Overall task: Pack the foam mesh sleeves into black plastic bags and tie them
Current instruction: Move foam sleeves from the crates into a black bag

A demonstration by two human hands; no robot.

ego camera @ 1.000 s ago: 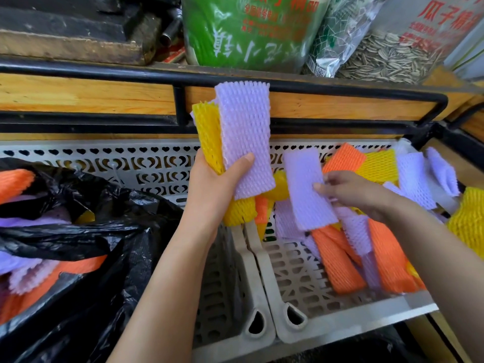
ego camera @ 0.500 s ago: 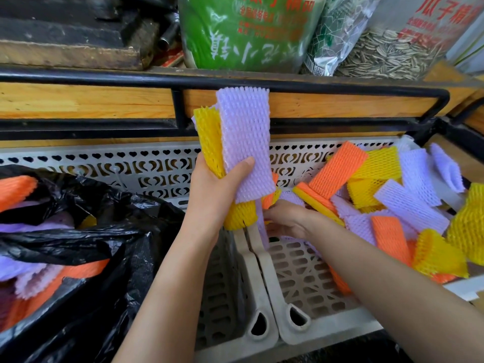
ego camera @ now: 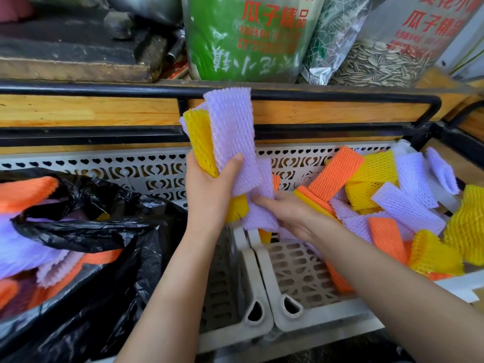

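Note:
My left hand (ego camera: 209, 195) grips an upright stack of foam mesh sleeves (ego camera: 230, 132), purple in front and yellow behind, above the gap between two crates. My right hand (ego camera: 285, 213) holds another purple sleeve (ego camera: 262, 205) against the bottom of that stack. Loose orange, yellow and purple sleeves (ego camera: 379, 200) fill the right crate (ego camera: 301, 279). At the left, an open black plastic bag (ego camera: 104, 258) sits in the left crate and holds orange and purple sleeves.
A wooden shelf with a black metal rail (ego camera: 314, 95) runs behind the crates. On it stand a green sack (ego camera: 243, 35) and bags of sunflower seeds (ego camera: 379, 61). A dark wooden block (ego camera: 73, 56) lies at the upper left.
My right hand picked a purple sleeve from the right crate and brought it left to the bottom of the stack. My left hand kept its grip on the stack.

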